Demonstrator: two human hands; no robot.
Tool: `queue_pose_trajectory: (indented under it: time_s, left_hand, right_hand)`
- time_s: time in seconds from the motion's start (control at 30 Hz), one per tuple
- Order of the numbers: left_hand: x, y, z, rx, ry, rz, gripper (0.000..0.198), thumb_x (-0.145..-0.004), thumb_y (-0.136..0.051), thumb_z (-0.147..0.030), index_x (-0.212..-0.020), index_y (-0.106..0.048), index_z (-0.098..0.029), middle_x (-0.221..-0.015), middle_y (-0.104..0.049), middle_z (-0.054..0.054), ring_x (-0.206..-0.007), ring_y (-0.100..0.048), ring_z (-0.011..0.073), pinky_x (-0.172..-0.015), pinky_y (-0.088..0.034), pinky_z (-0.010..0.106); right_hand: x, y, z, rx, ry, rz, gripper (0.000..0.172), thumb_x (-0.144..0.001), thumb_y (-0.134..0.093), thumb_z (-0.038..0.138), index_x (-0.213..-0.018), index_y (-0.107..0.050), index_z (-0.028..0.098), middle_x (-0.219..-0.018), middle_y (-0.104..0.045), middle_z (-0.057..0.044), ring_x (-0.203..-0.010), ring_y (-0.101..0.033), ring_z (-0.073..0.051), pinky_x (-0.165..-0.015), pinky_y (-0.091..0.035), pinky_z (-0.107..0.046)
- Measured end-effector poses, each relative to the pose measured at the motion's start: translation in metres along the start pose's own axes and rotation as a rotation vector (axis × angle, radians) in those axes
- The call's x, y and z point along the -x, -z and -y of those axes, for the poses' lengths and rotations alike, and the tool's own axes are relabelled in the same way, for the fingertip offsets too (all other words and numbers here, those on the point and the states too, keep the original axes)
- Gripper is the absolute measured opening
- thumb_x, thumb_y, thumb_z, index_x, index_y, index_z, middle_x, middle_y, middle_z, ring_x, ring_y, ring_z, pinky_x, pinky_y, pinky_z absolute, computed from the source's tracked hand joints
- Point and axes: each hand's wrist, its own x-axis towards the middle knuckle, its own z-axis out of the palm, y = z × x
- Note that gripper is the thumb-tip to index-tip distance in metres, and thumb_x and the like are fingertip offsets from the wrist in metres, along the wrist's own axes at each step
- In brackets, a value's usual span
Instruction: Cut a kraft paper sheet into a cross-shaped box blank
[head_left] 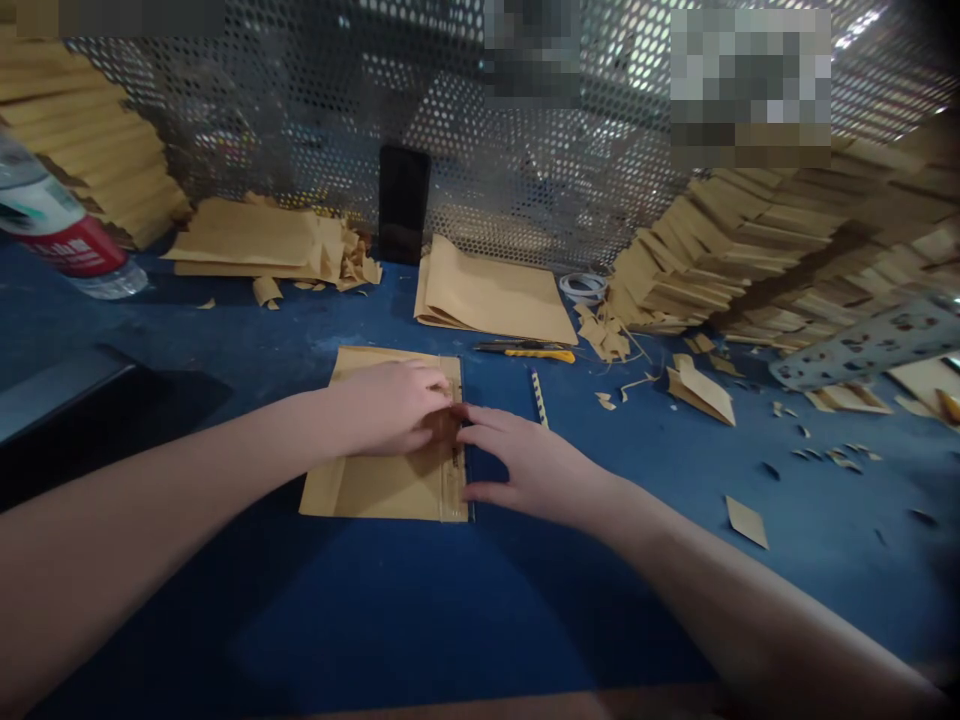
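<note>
A folded piece of brown kraft paper [390,490] lies flat on the blue table in front of me. Along its right edge runs a clear, shiny strip [452,505], which could be a ruler or tape; I cannot tell which. My left hand [397,405] rests over the paper, its fingers bent and closed at the strip. From the right, my right hand [517,455] reaches to the same edge, thumb and fingers apart, fingertips touching the edge beside the left fingers. Just beyond lie a yellow-handled utility knife [540,354] and a striped pen-like stick [538,398].
Folded brown paper [495,295] and a paper stack [247,240] lie at the back by a perforated metal screen [300,120]. A phone [403,205] leans there. A water bottle [67,230] stands left; a tape roll [583,288], scraps and paper piles [697,250] are right.
</note>
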Motion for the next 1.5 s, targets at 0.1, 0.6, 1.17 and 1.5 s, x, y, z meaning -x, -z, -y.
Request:
queue_pose_trajectory:
  time_s: [0.1, 0.6, 1.17, 1.5]
  left_hand:
    - [0.001, 0.004, -0.008, -0.027, 0.072, 0.064, 0.044, -0.104, -0.074, -0.050, -0.134, -0.068, -0.018, -0.140, -0.068, 0.012, -0.125, -0.069, 0.0280, -0.107, -0.061, 0.052]
    - [-0.001, 0.001, -0.020, 0.003, 0.208, 0.210, 0.077, -0.099, -0.076, -0.063, -0.160, -0.052, -0.022, -0.177, -0.038, 0.017, -0.160, -0.043, 0.0416, -0.127, -0.044, 0.067]
    - [0.000, 0.010, -0.021, 0.072, 0.254, 0.274, 0.077, -0.101, -0.076, -0.057, -0.165, -0.047, -0.024, -0.180, -0.034, 0.016, -0.161, -0.042, 0.0423, -0.127, -0.044, 0.069]
    - [0.002, 0.007, -0.019, 0.090, 0.218, 0.250, 0.070, -0.102, -0.075, -0.055, -0.160, -0.053, -0.024, -0.177, -0.039, 0.015, -0.161, -0.043, 0.0408, -0.130, -0.040, 0.069]
  right_hand:
    - [-0.003, -0.004, -0.002, -0.007, 0.030, -0.030, 0.038, -0.106, -0.075, 0.049, -0.131, -0.072, 0.020, -0.148, -0.068, -0.013, -0.134, -0.067, -0.032, -0.112, -0.058, -0.057]
    - [0.002, -0.010, -0.007, 0.123, 0.152, -0.094, 0.044, -0.106, -0.073, 0.058, -0.125, -0.075, 0.018, -0.145, -0.072, -0.014, -0.143, -0.064, -0.033, -0.119, -0.054, -0.060]
    - [-0.011, 0.038, -0.127, 0.363, -0.482, -0.258, 0.035, -0.108, -0.074, 0.041, -0.135, -0.071, 0.020, -0.138, -0.072, -0.011, -0.119, -0.073, -0.027, -0.102, -0.064, -0.051]
    - [-0.001, 0.050, -0.086, 0.052, -0.611, -0.380, 0.037, -0.108, -0.073, 0.042, -0.137, -0.069, 0.020, -0.136, -0.072, -0.011, -0.114, -0.074, -0.026, -0.098, -0.065, -0.049]
